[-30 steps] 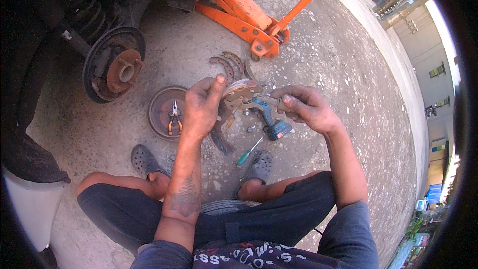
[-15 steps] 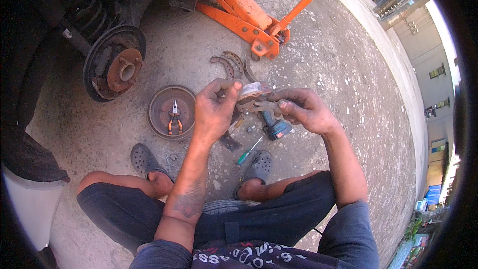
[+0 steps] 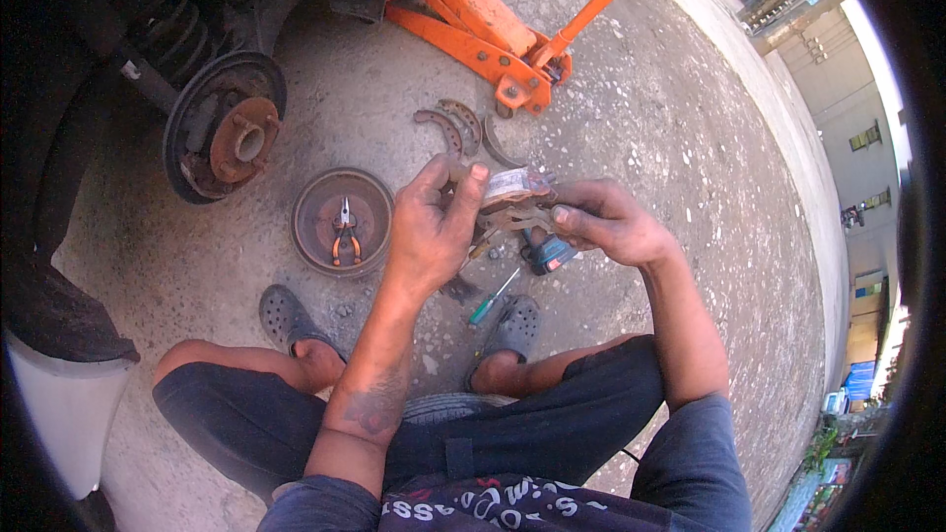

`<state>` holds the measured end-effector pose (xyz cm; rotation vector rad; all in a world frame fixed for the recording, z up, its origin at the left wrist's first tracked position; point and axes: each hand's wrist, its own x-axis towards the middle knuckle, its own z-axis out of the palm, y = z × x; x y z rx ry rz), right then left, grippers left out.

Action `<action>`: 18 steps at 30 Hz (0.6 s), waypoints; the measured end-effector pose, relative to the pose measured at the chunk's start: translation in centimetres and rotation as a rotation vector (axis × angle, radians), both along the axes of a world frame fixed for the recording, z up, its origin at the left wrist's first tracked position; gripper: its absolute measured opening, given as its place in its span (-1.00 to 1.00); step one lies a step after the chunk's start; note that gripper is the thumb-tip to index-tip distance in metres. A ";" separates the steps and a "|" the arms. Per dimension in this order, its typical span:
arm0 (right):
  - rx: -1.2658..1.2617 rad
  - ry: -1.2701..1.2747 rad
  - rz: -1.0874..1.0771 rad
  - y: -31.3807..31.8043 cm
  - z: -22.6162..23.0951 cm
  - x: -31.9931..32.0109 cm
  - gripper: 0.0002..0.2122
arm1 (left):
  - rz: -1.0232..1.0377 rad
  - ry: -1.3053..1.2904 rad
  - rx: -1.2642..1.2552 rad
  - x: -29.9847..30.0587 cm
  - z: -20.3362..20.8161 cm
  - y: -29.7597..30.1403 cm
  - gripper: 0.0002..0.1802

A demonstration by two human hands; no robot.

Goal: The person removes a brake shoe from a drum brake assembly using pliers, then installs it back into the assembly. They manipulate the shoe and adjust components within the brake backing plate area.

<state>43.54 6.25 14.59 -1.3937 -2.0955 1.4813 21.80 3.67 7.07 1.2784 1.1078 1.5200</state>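
A brake shoe [image 3: 514, 183] with a pale, worn lining is held up in front of me between both hands. My left hand [image 3: 432, 222] grips its left end, thumb raised along the edge. At the other end, the fingers of my right hand [image 3: 619, 225] pinch the shoe's metal lever [image 3: 520, 218], which lies along the near side. Fingers cover both ends of the part. Below it on the ground are a blue cordless drill [image 3: 548, 254], partly hidden, and a green-handled screwdriver [image 3: 482, 311].
Several other brake shoes [image 3: 463, 121] lie beyond my hands. A brake drum [image 3: 304, 248] holds orange-handled pliers [image 3: 345, 236] to the left. The rusty wheel hub [image 3: 245, 141] is exposed at far left. An orange floor jack [image 3: 483, 44] stands under the car, its handle rising right.
The brake shoe has turned a little in my hands, showing more of its lining face. My left hand has shifted slightly right, and the lever's angle has changed.
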 end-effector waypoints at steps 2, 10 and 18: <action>-0.094 0.010 -0.003 -0.1 0.2 0.3 -0.67 | 0.005 0.041 -0.017 0.0 0.1 -0.1 -0.64; -0.318 0.017 -0.005 -0.3 -0.5 0.8 -0.64 | -0.159 0.141 -0.088 -0.7 0.1 0.0 -0.49; -0.389 0.150 -0.082 -0.3 -1.5 0.3 -0.57 | -0.168 0.148 -0.174 -0.8 -0.4 0.4 -0.46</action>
